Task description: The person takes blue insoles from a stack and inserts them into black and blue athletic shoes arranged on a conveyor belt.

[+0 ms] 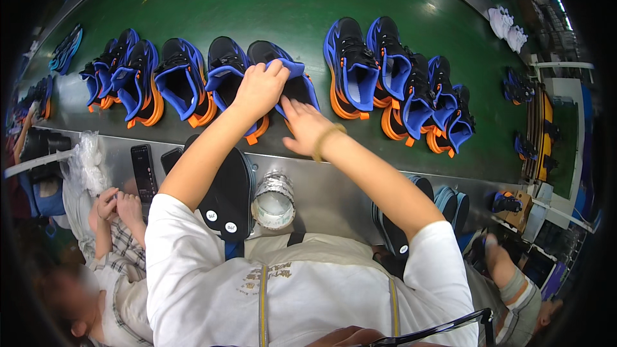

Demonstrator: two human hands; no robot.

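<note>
Both my hands are at a sports shoe (268, 51), black and blue with orange, lying on the green belt with its toe away from me. My left hand (262, 88) has its fingers closed on the blue-lined tongue at the shoe's opening. Fingers stretched, my right hand (308, 127) reaches to the left edge of that opening, its thumb apart; the fingertips are partly out of sight. A matching shoe (226, 58) lies close on the left, partly covered by my left forearm. What lies deep inside the worked shoe is hidden.
Matching shoes stand in groups on the belt, at left (134, 77) and right (350, 67). Along the metal ledge (321, 186) nearer me lie stacked black insoles (225, 180), a clear tape roll (274, 200) and a phone (144, 170). Another person's hands (119, 207) are at left.
</note>
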